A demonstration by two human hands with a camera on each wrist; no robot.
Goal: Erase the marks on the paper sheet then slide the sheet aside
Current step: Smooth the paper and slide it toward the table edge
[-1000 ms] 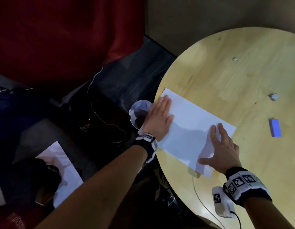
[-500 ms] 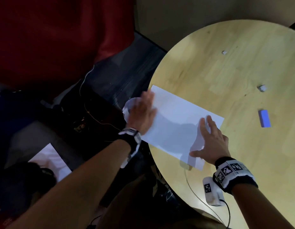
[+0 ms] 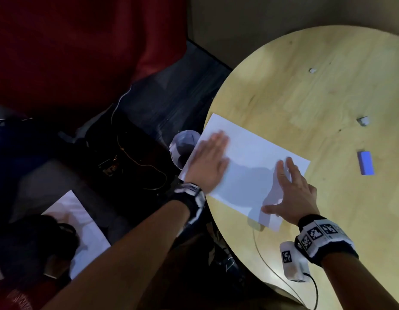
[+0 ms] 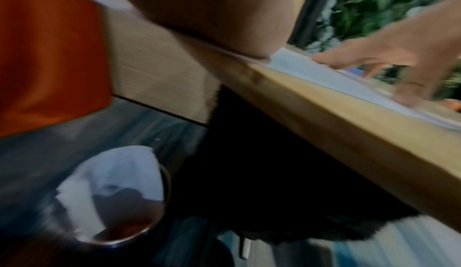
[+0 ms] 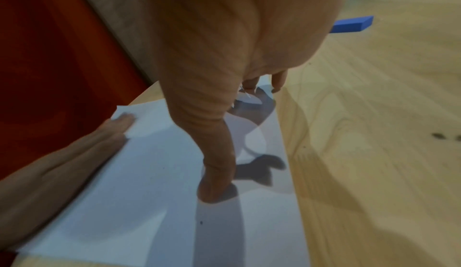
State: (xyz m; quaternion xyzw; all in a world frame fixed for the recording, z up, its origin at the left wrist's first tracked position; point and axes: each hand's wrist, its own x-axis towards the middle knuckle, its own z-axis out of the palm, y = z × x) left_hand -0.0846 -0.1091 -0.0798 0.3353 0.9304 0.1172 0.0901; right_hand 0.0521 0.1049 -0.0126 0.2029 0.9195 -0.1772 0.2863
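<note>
A white paper sheet (image 3: 250, 162) lies at the left edge of the round wooden table (image 3: 317, 97), its left corner hanging past the rim. My left hand (image 3: 210, 162) lies flat on the sheet's left end with straight fingers. Flat on the sheet's right end rests my right hand (image 3: 290, 189), fingers spread, thumb tip pressing the paper (image 5: 154, 202). I see no marks on the sheet. A blue eraser (image 3: 365, 162) lies on the table right of the sheet, apart from both hands, and also shows as the eraser (image 5: 351, 24) beyond my right hand.
Two small white scraps (image 3: 363, 120) (image 3: 312, 70) lie on the far table. A round bin (image 3: 182, 148) lined with white stands on the floor just left of the table edge. Another sheet (image 3: 80, 229) lies on the dark floor. A white device (image 3: 293, 262) with a cable sits near my right wrist.
My left hand swept left off the sheet's edge half a second ago and is now back on its left end. The right hand stays planted on the right end.
</note>
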